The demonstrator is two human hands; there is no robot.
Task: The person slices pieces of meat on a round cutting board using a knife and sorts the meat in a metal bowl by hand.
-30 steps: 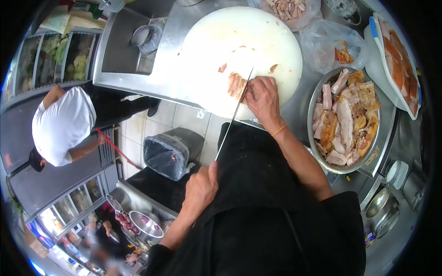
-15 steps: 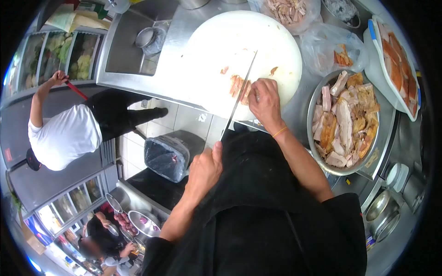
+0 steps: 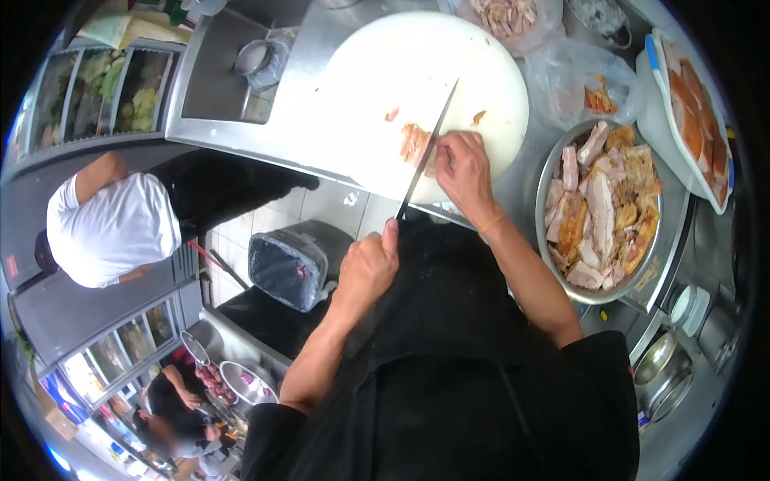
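Note:
My left hand (image 3: 367,268) is wrapped round the handle of a long knife (image 3: 437,128), thumb along the top. The blade lies slantwise over the round white board (image 3: 481,76), at the right part of a piece of sliced meat (image 3: 413,142). Curled fingers of my right hand (image 3: 465,172) press the right end of that meat, close beside the blade. Small scraps (image 3: 479,118) lie around on the board.
Right of the board stands a steel bowl (image 3: 542,228) of meat chunks, with plastic bags (image 3: 561,80) above it and a white tray (image 3: 658,88) beyond. A sink (image 3: 216,88) and bin (image 3: 285,268) are at left. A person in a white shirt (image 3: 116,224) bends nearby; others work lower left.
My left hand and the knife have moved up and to the right, towards the board. My right hand stays at the meat. The person in white has shifted posture.

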